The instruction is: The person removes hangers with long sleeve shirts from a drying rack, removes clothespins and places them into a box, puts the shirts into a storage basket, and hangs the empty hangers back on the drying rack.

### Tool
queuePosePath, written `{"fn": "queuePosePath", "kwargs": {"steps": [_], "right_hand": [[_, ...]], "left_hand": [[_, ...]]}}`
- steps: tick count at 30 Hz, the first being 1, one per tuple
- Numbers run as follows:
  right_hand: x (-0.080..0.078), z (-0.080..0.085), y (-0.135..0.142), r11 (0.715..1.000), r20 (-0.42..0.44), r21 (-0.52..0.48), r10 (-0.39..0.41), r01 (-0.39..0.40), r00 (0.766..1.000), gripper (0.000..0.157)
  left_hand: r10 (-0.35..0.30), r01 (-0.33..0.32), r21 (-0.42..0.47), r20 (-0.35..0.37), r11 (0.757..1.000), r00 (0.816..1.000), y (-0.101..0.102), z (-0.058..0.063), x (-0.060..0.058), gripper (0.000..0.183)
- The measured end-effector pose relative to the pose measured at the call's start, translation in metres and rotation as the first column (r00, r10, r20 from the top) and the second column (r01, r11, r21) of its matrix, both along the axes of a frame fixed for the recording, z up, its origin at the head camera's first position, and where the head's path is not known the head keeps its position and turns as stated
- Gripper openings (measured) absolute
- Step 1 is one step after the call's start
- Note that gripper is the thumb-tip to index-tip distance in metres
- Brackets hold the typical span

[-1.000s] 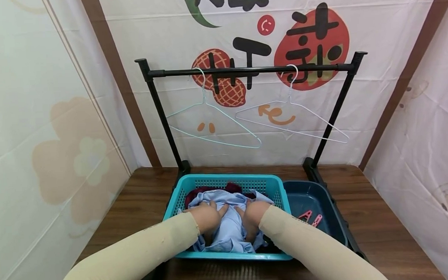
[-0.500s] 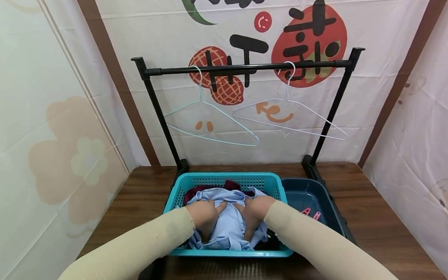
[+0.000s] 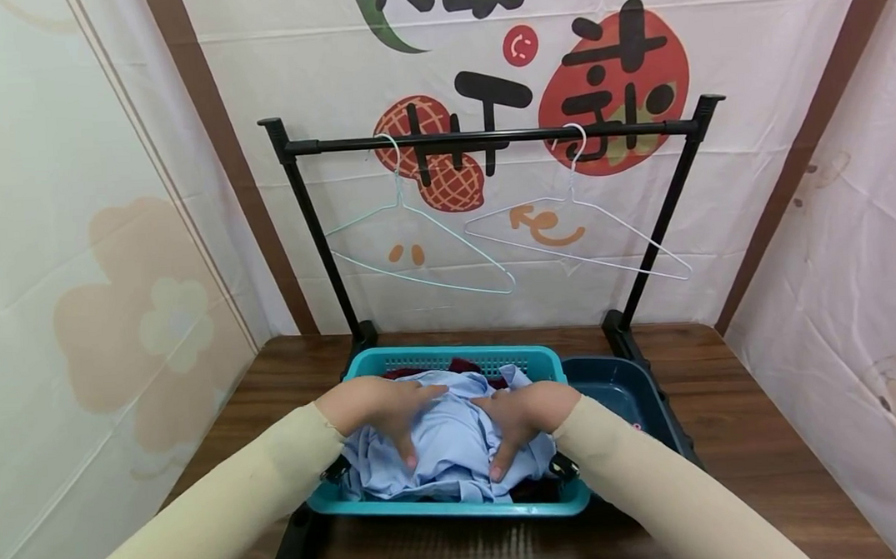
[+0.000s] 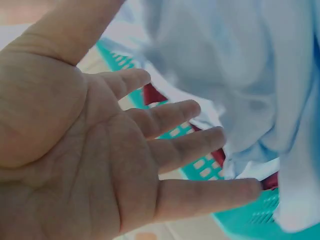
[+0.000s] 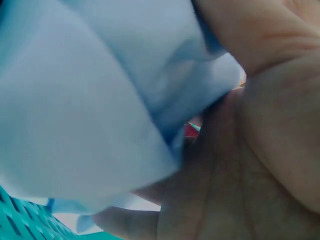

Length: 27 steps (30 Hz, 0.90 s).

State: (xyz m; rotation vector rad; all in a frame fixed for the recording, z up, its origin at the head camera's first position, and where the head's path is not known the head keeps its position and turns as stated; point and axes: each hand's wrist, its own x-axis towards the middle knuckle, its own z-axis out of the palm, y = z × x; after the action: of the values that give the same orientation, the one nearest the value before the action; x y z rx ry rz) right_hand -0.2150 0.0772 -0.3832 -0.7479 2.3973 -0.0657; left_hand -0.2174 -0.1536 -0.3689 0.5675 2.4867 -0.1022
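Note:
A light-blue shirt [image 3: 455, 438] lies crumpled in the turquoise basket [image 3: 458, 508], on top of dark-red cloth [image 3: 463, 365]. My left hand [image 3: 382, 412] is over the shirt's left part. Its fingers are spread and straight in the left wrist view, apart from the light-blue cloth [image 4: 240, 65]. At the right part of the shirt is my right hand [image 3: 521, 414], fingers and thumb spread apart. In the right wrist view a fold of the shirt [image 5: 100, 110] lies against this hand and hides most of its fingers.
Behind the basket stands a black rack [image 3: 487, 138] with a pale-green wire hanger [image 3: 441, 284] and a white one on its bar. A dark-blue tray [image 3: 610, 385] sits to the right on the wooden table [image 3: 740, 433].
Both hands gripped the shirt earlier. The left hand has let go and moved left with spread fingers. The right hand has loosened and moved slightly right, and the shirt lies more spread out.

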Motion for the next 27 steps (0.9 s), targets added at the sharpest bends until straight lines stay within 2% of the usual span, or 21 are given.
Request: {"fn": "queuePosePath", "kwargs": {"steps": [5,12,16,22,27], "right_hand": [[0.001,0.010,0.006,0.997,-0.029,-0.064,0.048,-0.050,0.998,0.110],[0.009,0.022,0.015,0.985,-0.069,-0.155,0.070,-0.080,0.995,0.098],[0.014,0.024,0.023,0.970,-0.127,-0.213,0.090,-0.116,0.988,0.087],[0.017,0.016,0.040,0.934,-0.231,-0.312,0.103,-0.174,0.967,0.070],[0.020,0.006,0.052,0.903,-0.349,-0.356,0.109,-0.239,0.931,0.055]], "left_hand": [[-0.032,0.039,0.144,-0.052,0.989,0.998,-0.010,0.011,0.004,0.099],[-0.046,0.084,0.307,-0.128,0.948,0.991,-0.028,0.016,0.016,0.077],[-0.042,0.107,0.354,-0.188,0.929,0.981,-0.036,0.017,0.025,0.072],[-0.013,0.131,0.394,-0.288,0.910,0.957,-0.050,0.017,0.038,0.064],[0.019,0.131,0.430,-0.327,0.893,0.945,-0.063,0.017,0.049,0.056]]}}
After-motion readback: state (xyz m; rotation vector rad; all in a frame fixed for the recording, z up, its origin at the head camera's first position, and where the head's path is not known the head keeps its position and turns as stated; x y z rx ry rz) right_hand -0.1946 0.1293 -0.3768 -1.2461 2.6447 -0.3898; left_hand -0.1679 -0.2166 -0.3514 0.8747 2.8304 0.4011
